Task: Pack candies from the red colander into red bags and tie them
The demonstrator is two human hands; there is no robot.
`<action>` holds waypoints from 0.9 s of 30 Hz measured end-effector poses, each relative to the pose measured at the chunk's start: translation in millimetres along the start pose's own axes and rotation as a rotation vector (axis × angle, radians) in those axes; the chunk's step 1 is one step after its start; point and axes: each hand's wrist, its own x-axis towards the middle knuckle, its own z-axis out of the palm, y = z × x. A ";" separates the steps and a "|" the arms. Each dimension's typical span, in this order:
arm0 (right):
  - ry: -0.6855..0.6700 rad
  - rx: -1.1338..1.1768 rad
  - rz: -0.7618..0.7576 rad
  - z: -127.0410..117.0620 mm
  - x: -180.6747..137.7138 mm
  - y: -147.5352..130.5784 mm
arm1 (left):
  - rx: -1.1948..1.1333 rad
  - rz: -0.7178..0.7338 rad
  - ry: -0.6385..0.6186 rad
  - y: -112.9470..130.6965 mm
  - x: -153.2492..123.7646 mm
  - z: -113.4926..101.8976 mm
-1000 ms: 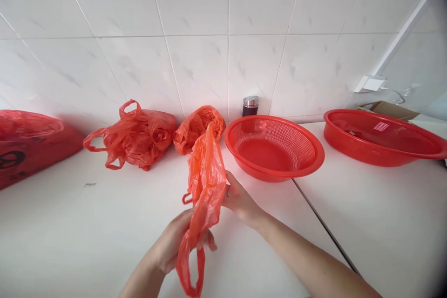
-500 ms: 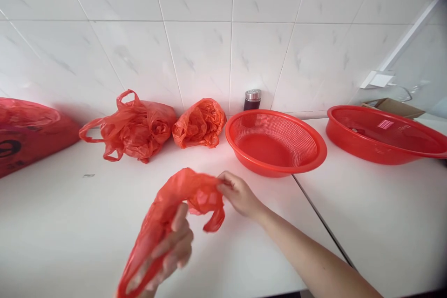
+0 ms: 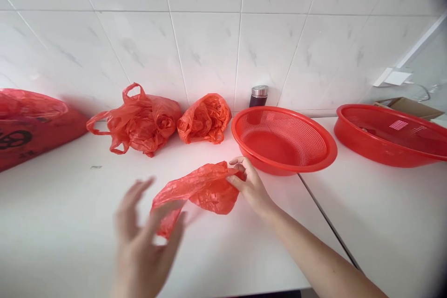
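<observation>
A crumpled red plastic bag (image 3: pixel 213 191) hangs from my right hand (image 3: pixel 251 186), whose thumb and fingers pinch one end of it. The bag's other end trails left, just over the white table. My left hand (image 3: pixel 146 237) is in front of that end, fingers spread and blurred by motion, with nothing held in it. Behind the bag lie a bunched red plastic bag (image 3: pixel 204 118) and a larger pile of red plastic bags (image 3: pixel 139 121) with loops sticking up. To the right of these stands a red colander (image 3: pixel 284 167).
A second red basket (image 3: pixel 387 149) stands at the right, with a cardboard box (image 3: pixel 412 107) behind it. A dark bottle with a silver lid (image 3: pixel 259 96) is by the tiled wall. At the far left sits a big red bag with black print (image 3: pixel 31 142). A seam crosses the white table (image 3: pixel 87 223).
My left hand has come out of the red plastic bag and moved left, its fingers spreading. My right hand still pinches the bag, which now stretches more sideways. The view has shifted slightly.
</observation>
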 end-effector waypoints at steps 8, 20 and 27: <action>-0.533 -0.296 0.017 -9.4 -6.9 -8.4 | 0.361 -0.088 -0.404 -62.6 25.8 59.6; -0.063 -0.809 -0.600 0.0 -15.4 -17.0 | 0.319 -0.261 -0.542 -71.5 28.4 16.4; -0.442 -1.095 -0.350 11.7 -24.6 -4.1 | -0.181 -0.475 -0.791 -47.6 36.2 0.1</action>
